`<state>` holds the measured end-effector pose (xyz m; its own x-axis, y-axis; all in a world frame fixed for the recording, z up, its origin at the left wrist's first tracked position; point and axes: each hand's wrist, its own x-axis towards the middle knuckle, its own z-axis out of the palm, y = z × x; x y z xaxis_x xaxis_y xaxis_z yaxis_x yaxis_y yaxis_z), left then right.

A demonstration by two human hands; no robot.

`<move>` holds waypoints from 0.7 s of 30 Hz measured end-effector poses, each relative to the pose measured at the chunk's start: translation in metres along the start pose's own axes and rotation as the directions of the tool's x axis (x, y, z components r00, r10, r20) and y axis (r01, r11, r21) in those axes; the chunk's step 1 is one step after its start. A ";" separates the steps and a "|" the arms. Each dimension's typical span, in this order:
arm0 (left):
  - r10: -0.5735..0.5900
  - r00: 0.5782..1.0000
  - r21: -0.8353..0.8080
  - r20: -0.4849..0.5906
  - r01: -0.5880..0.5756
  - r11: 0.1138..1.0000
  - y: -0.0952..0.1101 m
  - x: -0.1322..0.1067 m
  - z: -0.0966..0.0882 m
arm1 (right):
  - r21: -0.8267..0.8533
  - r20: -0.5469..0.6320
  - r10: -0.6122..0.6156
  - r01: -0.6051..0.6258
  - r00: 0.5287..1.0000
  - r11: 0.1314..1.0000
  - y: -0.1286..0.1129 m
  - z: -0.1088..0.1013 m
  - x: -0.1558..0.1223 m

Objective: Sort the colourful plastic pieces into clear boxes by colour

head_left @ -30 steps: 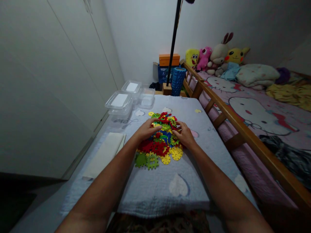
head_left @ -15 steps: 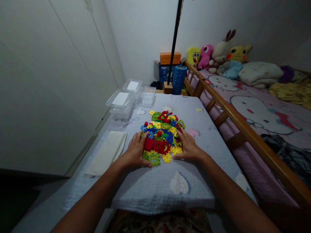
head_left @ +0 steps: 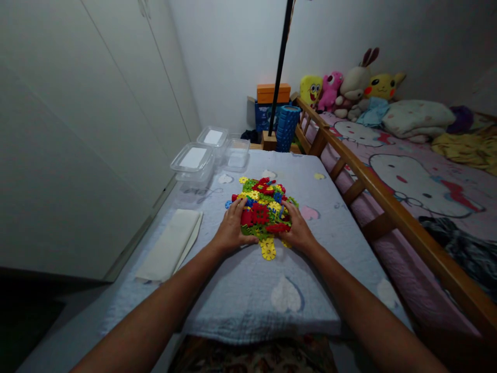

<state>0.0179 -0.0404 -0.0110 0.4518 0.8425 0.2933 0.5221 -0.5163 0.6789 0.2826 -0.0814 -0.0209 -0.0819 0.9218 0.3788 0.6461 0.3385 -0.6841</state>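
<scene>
A heap of plastic interlocking pieces [head_left: 259, 213] in red, yellow, green and blue lies on the cloth-covered table, squares and flower-shaped discs mixed. My left hand [head_left: 232, 227] is curved round the heap's left side, thumb at the near edge and fingers over the pieces. Against the right side presses my right hand [head_left: 300, 226], its fingers bent round the pieces there. Both hands squeeze part of the heap between them; the pieces under the palms are hidden. Some yellow discs [head_left: 268, 249] stick out at the near edge, between the hands.
Clear lidded containers [head_left: 192, 158] and an open clear box [head_left: 236, 154] stand at the far left of the table [head_left: 248, 295]. A folded pale cloth [head_left: 170, 244] lies to the left. A wooden bed rail [head_left: 373, 207] runs along the right, and a black pole [head_left: 278, 67] rises behind.
My left hand has moved right and slightly away from me, pushing pieces inward. The right hand has shifted slightly forward. The heap is narrower, and near green pieces have moved up into it.
</scene>
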 end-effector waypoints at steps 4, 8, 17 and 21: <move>-0.023 0.999 -0.093 -0.033 0.020 0.995 0.003 0.009 0.008 | 0.120 -0.049 0.080 -0.073 0.996 0.990 0.003 0.002 0.006; -0.057 0.994 -0.147 -0.092 0.043 0.988 0.005 0.023 0.015 | 0.298 -0.059 0.226 -0.199 0.972 0.934 0.002 0.004 0.013; -0.212 0.956 -0.232 -0.202 0.163 0.959 0.013 0.060 0.013 | 0.639 0.081 0.427 -0.376 0.901 0.671 -0.034 0.000 0.052; -0.308 0.925 -0.206 -0.223 0.264 0.942 0.014 0.066 0.006 | 0.624 0.078 0.498 -0.432 0.864 0.651 -0.043 -0.001 0.071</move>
<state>0.0591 0.0067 0.0137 0.0955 0.9724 0.2127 0.4625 -0.2326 0.8556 0.2502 -0.0307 0.0359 0.1915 0.9795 -0.0624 -0.0177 -0.0601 -0.9980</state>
